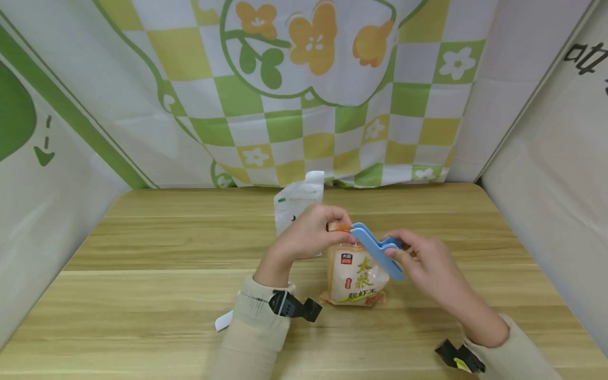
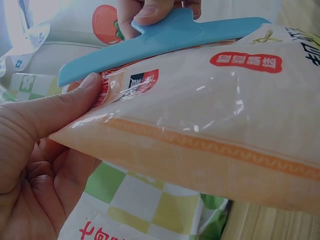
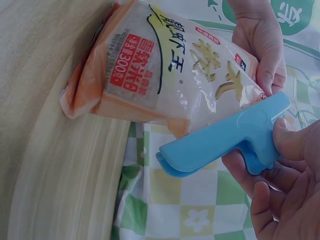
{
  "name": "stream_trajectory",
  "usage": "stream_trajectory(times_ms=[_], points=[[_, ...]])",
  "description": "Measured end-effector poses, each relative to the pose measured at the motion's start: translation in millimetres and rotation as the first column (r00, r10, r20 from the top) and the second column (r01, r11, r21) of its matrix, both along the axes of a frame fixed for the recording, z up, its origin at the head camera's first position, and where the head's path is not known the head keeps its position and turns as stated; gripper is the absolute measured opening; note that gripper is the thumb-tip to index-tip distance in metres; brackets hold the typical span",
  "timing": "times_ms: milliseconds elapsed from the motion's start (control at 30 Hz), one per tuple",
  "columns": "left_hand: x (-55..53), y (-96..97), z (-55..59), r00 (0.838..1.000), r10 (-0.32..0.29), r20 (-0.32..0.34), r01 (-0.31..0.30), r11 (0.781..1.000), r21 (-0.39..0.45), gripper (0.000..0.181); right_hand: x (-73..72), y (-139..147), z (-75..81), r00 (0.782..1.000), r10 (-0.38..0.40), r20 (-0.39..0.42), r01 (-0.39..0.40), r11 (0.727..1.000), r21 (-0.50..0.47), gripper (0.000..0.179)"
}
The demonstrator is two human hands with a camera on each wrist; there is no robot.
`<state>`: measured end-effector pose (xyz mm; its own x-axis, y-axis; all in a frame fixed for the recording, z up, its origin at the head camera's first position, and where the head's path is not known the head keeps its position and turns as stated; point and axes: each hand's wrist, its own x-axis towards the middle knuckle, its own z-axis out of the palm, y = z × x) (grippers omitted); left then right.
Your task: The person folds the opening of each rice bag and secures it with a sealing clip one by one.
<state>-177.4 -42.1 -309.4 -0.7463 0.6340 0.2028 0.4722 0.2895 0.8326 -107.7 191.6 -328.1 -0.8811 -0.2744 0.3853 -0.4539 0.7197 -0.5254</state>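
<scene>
A small clear-and-orange rice bag (image 1: 356,274) with gold and black lettering stands upright on the table. My left hand (image 1: 309,229) pinches its gathered top at one corner, thumb over the film in the left wrist view. Across the top of the bag lies a blue bag clip (image 1: 377,250), slanting down to the right. My right hand (image 1: 429,261) holds the clip's handles (image 3: 255,150) between thumb and fingers. One end of the clip is close to the left hand's fingertips. Whether the whole top edge sits between the clip's bars cannot be made out.
Behind the left hand a crumpled white packet (image 1: 295,203) stands on the wooden table (image 1: 180,243). A small white piece (image 1: 223,320) lies partly hidden by the left sleeve. A checked cloth (image 1: 323,121) with flowers hangs at the back, with pale walls on both sides.
</scene>
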Motion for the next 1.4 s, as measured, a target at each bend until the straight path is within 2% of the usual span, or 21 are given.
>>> stream_trajectory(times_ms=[300, 433, 567, 767, 867, 1000, 1167, 1300, 1400], points=[[0.3, -0.7, 0.2, 0.999, 0.003, 0.043, -0.003, 1.0, -0.009, 0.011, 0.2, -4.2, 5.1, 1.0, 0.0, -0.026, 0.001, 1.0, 0.029, 0.019], [0.3, 0.0, 0.1, 0.999, -0.02, 0.049, 0.021, 1.0, -0.009, 0.008, 0.8, -6.0, 6.5, 0.999, 0.014, -0.032, -0.012, 0.999, 0.038, 0.017], [0.2, -0.2, 0.3, 0.998, -0.045, 0.046, 0.045, 0.999, -0.002, 0.006, 0.5, -9.3, 7.3, 1.0, 0.017, -0.01, -0.017, 0.999, 0.041, 0.017], [-0.4, 0.0, 0.1, 0.998, -0.046, 0.049, 0.046, 0.999, 0.004, 0.005, -0.5, -9.9, 6.2, 1.0, 0.012, 0.003, -0.013, 0.999, 0.036, 0.018], [-0.8, 0.5, -0.1, 0.998, -0.055, 0.024, 0.055, 0.998, 0.006, 0.006, -0.9, -8.1, 4.8, 1.0, 0.024, 0.014, -0.024, 1.0, 0.016, 0.019], [-0.9, 0.2, 0.0, 0.996, -0.079, -0.028, 0.079, 0.997, 0.008, 0.009, -1.4, -4.8, 3.3, 0.997, 0.04, 0.065, -0.038, 0.999, -0.033, 0.019], [-0.1, -0.5, 0.2, 0.992, -0.119, -0.044, 0.12, 0.993, 0.009, 0.01, -2.8, 1.3, 0.8, 0.98, 0.067, 0.188, -0.045, 0.992, -0.118, 0.024], [0.0, -0.7, 0.2, 0.988, -0.146, -0.045, 0.147, 0.989, 0.01, 0.009, -5.0, 6.4, -4.3, 0.959, 0.088, 0.268, -0.056, 0.991, -0.123, 0.022], [0.2, -0.9, 0.6, 0.987, -0.153, -0.045, 0.153, 0.988, 0.003, 0.008, -6.5, 8.7, -9.0, 0.951, 0.096, 0.295, -0.063, 0.991, -0.119, 0.016]])
